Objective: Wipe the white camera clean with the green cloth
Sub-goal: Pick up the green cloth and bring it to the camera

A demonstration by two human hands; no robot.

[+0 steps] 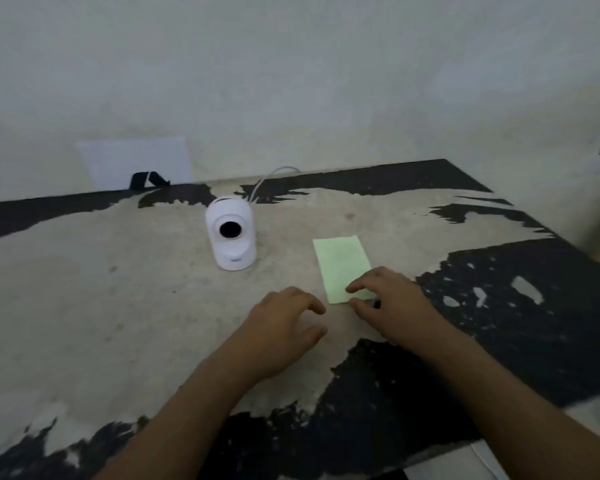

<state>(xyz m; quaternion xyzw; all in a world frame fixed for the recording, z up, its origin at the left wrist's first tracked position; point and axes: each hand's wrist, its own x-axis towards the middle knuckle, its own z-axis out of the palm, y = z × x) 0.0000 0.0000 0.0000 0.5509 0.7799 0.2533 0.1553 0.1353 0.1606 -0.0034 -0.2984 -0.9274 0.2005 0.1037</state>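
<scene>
Where the cloth (342, 268) lies mid-surface, right hand (392, 303) fingers apart on its near corner. Left hand (281, 329) beside, fingers loosely apart, empty. Camera (231, 233) upright behind.

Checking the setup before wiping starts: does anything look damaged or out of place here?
Only the table: its black coating has peeled away in big ragged patches. The white camera stands upright and the green cloth lies flat beside it.

Dim, flat light; soft shadows. Whole pic slightly blurry, wide-angle bending at edges, no glare.
</scene>
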